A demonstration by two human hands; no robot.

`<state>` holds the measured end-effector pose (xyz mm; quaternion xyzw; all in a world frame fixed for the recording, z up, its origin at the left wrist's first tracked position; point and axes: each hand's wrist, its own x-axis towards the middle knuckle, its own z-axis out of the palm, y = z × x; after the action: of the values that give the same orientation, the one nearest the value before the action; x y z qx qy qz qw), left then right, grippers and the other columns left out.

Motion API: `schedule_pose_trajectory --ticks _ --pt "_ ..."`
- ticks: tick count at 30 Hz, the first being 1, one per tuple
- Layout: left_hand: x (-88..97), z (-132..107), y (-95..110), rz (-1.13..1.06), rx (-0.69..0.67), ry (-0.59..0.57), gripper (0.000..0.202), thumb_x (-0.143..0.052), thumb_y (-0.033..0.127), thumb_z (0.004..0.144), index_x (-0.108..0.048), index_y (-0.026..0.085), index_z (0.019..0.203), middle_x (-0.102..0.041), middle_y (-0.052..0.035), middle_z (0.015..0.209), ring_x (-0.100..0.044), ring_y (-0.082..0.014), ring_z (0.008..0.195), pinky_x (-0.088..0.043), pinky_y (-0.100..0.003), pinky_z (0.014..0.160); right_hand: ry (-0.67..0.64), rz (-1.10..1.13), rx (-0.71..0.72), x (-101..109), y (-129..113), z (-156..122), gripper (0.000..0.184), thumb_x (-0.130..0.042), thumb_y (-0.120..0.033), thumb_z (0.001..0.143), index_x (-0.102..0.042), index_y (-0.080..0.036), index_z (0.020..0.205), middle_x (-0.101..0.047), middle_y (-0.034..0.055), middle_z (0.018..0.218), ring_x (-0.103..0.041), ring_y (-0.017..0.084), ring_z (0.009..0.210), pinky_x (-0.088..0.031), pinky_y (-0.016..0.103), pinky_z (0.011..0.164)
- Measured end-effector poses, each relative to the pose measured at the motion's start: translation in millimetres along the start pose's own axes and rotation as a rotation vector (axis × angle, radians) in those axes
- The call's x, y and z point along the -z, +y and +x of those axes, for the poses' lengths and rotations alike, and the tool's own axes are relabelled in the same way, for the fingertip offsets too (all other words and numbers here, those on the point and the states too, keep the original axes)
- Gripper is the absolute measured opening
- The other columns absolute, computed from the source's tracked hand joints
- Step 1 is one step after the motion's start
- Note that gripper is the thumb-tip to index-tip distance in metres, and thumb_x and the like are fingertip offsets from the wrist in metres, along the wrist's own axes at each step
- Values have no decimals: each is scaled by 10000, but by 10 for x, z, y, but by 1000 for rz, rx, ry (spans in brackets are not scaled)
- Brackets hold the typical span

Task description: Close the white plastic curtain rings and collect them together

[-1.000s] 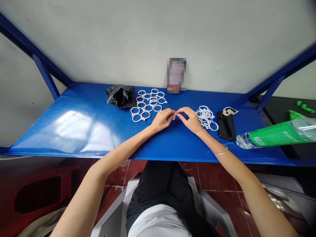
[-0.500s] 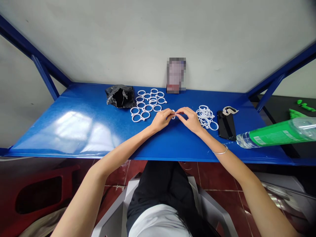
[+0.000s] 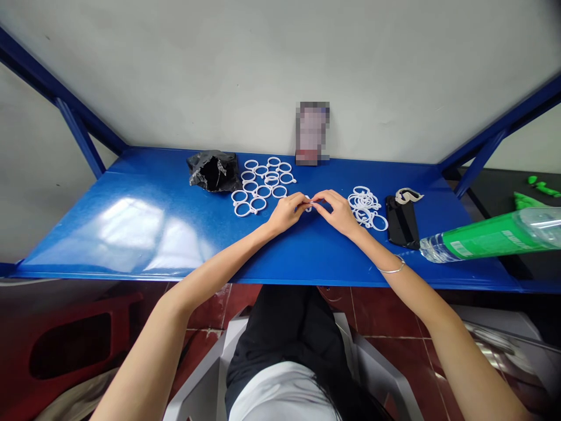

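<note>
My left hand (image 3: 287, 212) and my right hand (image 3: 338, 211) meet over the middle of the blue table (image 3: 175, 234). Both pinch one small white plastic ring (image 3: 309, 204) between their fingertips. To the left of my hands lie several white rings (image 3: 262, 182) spread flat in rows. To the right sits a looser heap of white rings (image 3: 366, 208), close to my right hand. A thin bracelet circles my right wrist.
A crumpled black bag (image 3: 213, 169) lies left of the spread rings. A blurred upright card (image 3: 312, 133) leans on the wall. A black phone (image 3: 401, 222) and a white clip (image 3: 408, 196) lie at right, beside a green-labelled bottle (image 3: 486, 237). Blue frame struts rise at both sides.
Almost nothing: both hands stay together on the ring, with only slight finger movement.
</note>
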<state>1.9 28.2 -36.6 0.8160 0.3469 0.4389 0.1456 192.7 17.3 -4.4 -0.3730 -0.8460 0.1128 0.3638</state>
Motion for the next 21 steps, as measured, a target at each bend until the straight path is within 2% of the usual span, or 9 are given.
schedule_pose_trajectory --ticks 21 --pt "7 19 2 -49 3 19 208 -572 283 952 -535 170 782 -633 -7 754 -589 -110 656 -453 -207 620 -3 20 -11 -25 35 -17 117 -517 -315 973 -598 -231 972 -689 56 943 -661 227 884 -529 355 797"
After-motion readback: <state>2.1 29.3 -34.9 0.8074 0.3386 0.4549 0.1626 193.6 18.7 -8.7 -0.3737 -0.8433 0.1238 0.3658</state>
